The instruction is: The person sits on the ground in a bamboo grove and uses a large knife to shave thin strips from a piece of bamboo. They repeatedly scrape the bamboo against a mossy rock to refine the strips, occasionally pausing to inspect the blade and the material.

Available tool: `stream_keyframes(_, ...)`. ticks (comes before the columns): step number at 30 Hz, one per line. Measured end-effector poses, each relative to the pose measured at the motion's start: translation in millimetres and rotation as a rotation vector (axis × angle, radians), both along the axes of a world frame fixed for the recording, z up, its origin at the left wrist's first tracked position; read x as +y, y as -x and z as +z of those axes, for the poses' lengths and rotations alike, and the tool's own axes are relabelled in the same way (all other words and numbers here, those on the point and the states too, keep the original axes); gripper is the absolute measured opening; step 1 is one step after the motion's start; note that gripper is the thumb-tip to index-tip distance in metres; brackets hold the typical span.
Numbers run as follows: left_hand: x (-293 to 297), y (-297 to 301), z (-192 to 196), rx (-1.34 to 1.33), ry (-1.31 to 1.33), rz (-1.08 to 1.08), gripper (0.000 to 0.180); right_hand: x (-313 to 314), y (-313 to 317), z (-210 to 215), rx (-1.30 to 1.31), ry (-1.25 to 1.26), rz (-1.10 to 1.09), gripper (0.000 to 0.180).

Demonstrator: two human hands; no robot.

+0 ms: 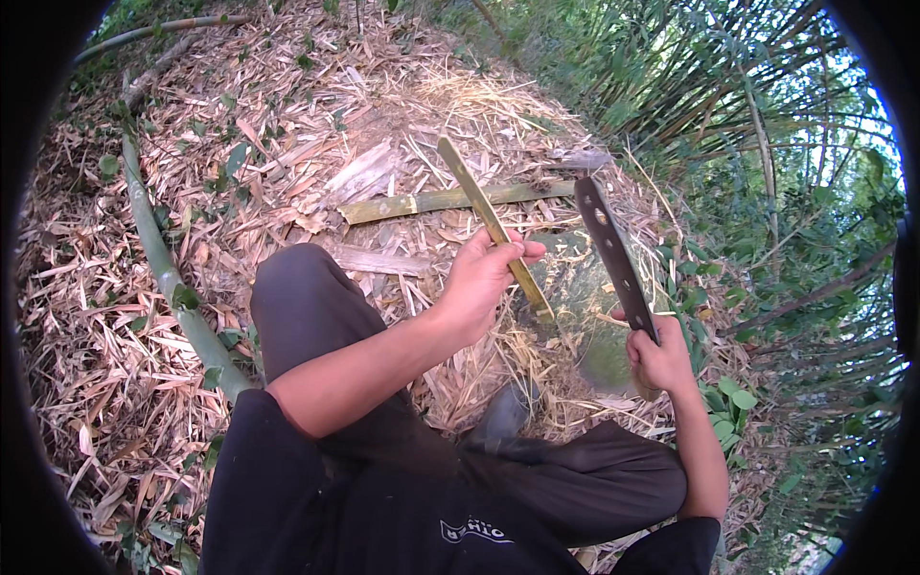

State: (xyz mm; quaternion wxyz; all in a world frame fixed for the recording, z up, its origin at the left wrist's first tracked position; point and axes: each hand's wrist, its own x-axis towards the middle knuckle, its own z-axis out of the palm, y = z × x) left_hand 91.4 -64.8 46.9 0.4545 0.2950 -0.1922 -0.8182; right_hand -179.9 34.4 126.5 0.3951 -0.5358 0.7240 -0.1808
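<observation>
My left hand (476,292) is closed around the middle of a flat split bamboo strip (462,174). The strip slants from far left to near right, its lower end above a mossy stone (610,353). In my right hand (661,360) is the handle of a large knife (608,244). Its dark blade has a row of holes and points up and away from me, to the right of the strip and apart from it. Pale bamboo shavings (525,353) lie beside and on the stone.
A length of split bamboo (379,208) lies across the ground beyond my left hand. A long green bamboo pole (163,251) runs down the left side. Dry leaves cover the ground, and dense bamboo (757,125) grows at the right. My bent knee (302,302) is under my left forearm.
</observation>
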Motion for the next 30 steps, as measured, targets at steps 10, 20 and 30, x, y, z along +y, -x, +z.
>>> stream_keyframes(10, -5.9, 3.4, -7.2, -0.147, 0.023, 0.044, 0.026, 4.9, 22.7, -26.4, 0.256, -0.383, -0.028, 0.029)
stream_keyframes(20, -4.1, -2.2, 2.9, -0.225, 0.155, -0.001, 0.02, 4.5, 20.7, -25.4, 0.228, -0.459, -0.044, 0.031)
stream_keyframes(30, -3.6, -6.1, 5.4, -0.296, 0.151, -0.044, 0.024, 4.3, 24.3, -28.5, 0.347, -0.543, 0.069, 0.036)
